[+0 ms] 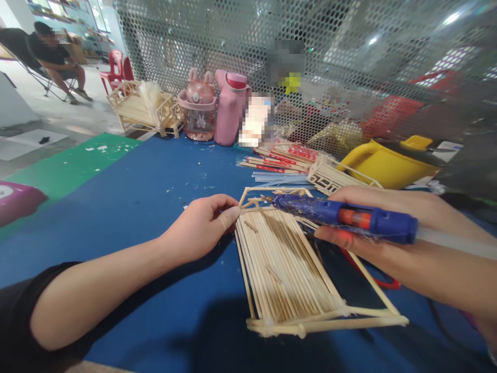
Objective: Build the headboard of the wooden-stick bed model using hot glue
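Note:
A blue hot glue gun point(345, 216) lies in the grip of my right hand point(373, 202), its tip pointing left over the far end of a small model made of wooden sticks point(287, 264). A clear glue stick point(458, 242) sticks out of its back end. My left hand point(205, 225) pinches the model's far left corner between thumb and fingers. The model has a slatted bed of parallel sticks with a frame around it, and two short stick pieces point(274, 273) lie on the slats. The gun covers part of the model's far right side.
Behind the model are glue sticks point(279, 178), packs of wooden sticks point(275, 159), another stick model point(330, 173) and a yellow container point(388, 163). Pink bottles point(232, 111) and a small stick bench point(142, 106) line the back. A perforated metal screen point(217, 36) rises there. One person point(58, 57) sits far left.

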Motion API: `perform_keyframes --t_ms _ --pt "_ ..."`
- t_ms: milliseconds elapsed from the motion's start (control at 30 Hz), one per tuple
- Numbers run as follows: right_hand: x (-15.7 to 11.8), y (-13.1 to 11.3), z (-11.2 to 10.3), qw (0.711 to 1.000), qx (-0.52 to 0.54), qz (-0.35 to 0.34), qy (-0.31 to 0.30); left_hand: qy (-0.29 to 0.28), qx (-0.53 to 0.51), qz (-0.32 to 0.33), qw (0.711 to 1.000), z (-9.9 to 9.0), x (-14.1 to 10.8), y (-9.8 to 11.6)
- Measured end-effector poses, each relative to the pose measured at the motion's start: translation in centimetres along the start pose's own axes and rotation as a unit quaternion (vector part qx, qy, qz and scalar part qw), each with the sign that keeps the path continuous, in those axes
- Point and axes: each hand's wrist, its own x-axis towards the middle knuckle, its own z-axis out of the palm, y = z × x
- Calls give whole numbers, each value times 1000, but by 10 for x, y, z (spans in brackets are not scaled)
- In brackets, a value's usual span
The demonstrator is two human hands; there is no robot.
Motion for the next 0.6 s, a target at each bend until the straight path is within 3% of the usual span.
perform_keyframes --t_ms 600 --pt "1 -4 3 1000 16 8 -9 -8 17 5 1000 0 1 -3"
